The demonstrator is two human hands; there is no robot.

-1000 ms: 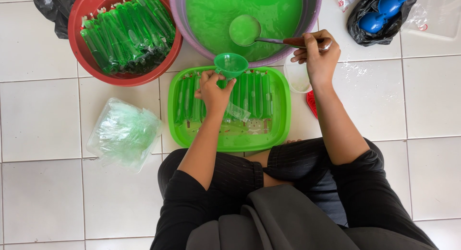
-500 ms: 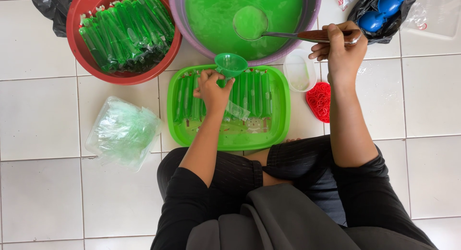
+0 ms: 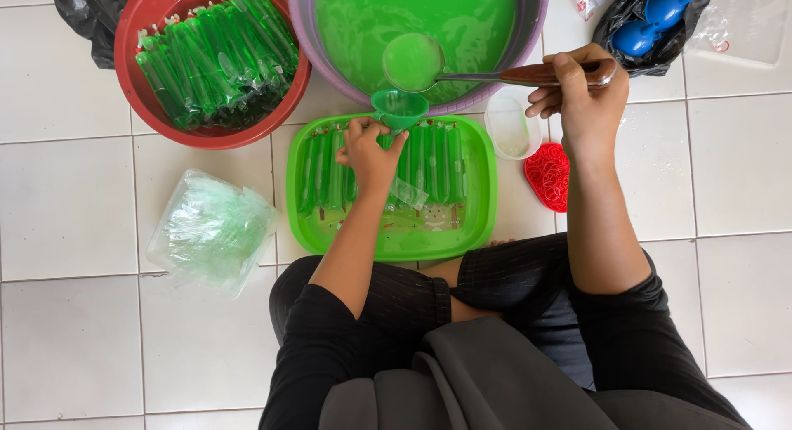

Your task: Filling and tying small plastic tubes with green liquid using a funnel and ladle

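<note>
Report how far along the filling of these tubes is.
Done: a red basin packed with filled green tubes, more lined up in the green tray. In hand: left hand holds a funnel, right hand a full ladle above it. Left: a purple basin of green liquid, a bag of empty sleeves.

White floor tiles (image 3: 74, 199) are carrying a red basin (image 3: 132, 100), a purple basin (image 3: 309, 34), a green tray (image 3: 483, 207), a clear bag bundle (image 3: 210, 228), a small clear cup (image 3: 511, 129), a red pile (image 3: 549, 176), perhaps rubber bands, and black bags (image 3: 82, 17).
</note>
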